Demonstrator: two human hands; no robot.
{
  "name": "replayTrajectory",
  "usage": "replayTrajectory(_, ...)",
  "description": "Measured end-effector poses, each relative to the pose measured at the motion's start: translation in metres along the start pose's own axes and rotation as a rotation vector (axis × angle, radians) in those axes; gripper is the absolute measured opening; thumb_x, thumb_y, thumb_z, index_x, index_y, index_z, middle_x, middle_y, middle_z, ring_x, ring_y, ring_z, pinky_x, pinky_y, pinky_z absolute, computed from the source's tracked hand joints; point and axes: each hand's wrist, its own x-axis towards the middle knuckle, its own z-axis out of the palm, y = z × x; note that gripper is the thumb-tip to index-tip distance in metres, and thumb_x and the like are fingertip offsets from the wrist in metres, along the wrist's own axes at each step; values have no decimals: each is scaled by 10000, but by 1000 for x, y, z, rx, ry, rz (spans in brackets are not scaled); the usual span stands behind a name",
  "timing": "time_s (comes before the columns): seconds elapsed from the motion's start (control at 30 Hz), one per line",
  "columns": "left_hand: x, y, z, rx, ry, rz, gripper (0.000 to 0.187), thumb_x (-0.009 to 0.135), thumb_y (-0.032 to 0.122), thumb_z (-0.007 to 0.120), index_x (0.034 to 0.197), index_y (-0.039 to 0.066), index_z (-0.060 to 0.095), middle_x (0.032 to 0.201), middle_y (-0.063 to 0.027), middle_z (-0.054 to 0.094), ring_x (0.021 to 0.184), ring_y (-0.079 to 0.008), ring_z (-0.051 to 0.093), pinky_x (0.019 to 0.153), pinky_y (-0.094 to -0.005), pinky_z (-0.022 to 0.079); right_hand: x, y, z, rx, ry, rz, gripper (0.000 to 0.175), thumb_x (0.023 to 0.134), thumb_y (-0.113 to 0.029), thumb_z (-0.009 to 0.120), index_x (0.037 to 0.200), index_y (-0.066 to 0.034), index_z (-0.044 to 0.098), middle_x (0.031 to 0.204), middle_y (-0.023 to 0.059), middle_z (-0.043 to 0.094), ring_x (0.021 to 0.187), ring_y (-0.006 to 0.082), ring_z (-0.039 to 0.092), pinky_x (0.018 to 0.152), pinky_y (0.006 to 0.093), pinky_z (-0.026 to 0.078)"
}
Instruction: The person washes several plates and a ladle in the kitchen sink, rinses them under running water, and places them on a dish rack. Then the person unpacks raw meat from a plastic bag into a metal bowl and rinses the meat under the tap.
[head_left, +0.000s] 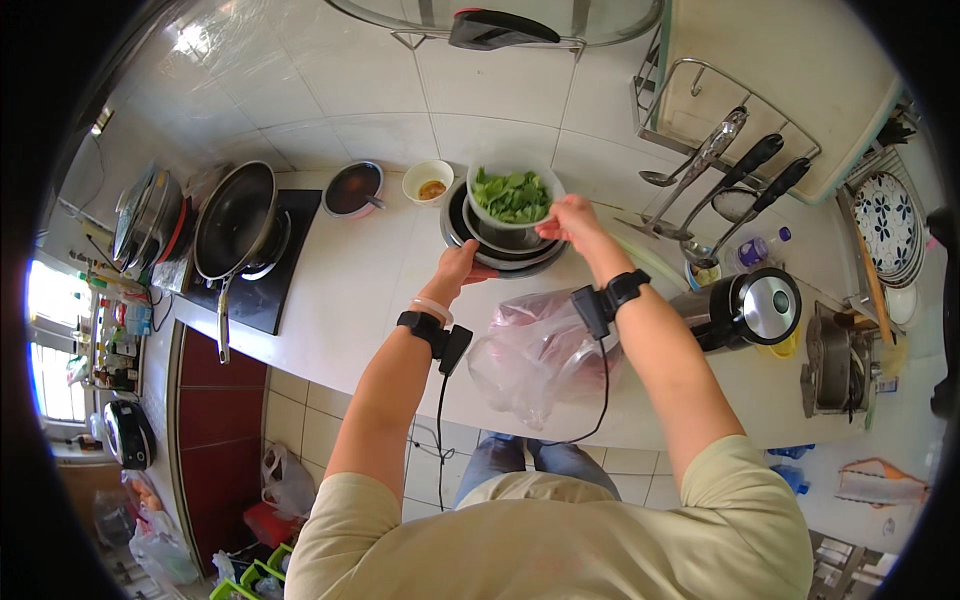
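Note:
My right hand (572, 222) grips the right rim of a pale bowl (480, 171) that holds chopped green leaves (513, 196). This bowl is over a stack of metal bowls (452, 217) on the white counter; whether it rests on them is hidden. The fingers of my left hand (458, 268) are at the stack's front left rim, thumb on top and fingers beneath. Close behind and to the left stands a small white bowl (427, 174) with brown-yellow residue. Farther left is a bowl of dark liquid (352, 187) with a spoon in it.
A plastic bag (517, 367) lies between my forearms. On the left a frying pan (235, 217) stands on the black cooktop (300, 225). Ladles (757, 195) hang from a wall rack on the right, above a steel and black kettle (757, 307). Wrist-device cables dangle near the counter edge.

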Motion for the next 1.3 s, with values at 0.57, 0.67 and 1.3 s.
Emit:
replayTrajectory(0.57, -36, -43, -35, 352, 99, -126, 373, 921, 357, 469, 815, 5, 528, 625, -112, 599, 521, -195, 617, 511, -281, 525, 48, 88, -134, -1567, 440, -66, 515, 796, -122, 588, 1269, -23, 410, 1260, 175, 469, 1219, 325, 404, 1009, 419, 327)
replayTrajectory(0.67, -61, -59, -48, 307, 86, -95, 370, 916, 328, 477, 828, -28, 534, 659, -128, 609, 546, -215, 634, 519, -288, 533, 48, 105, -159, -1541, 439, 25, 419, 800, -112, 597, 1193, -9, 491, 1203, 169, 503, 1142, 318, 454, 946, 439, 368)
replayTrajectory(1.3, -148, -124, -78, 110, 193, -168, 334, 935, 287, 450, 926, -33, 544, 733, -123, 617, 643, -210, 648, 642, -291, 547, 39, 105, -203, -1500, 570, -240, 109, 773, -128, 610, 836, -41, 630, 887, 175, 625, 877, 321, 601, 749, 417, 494)
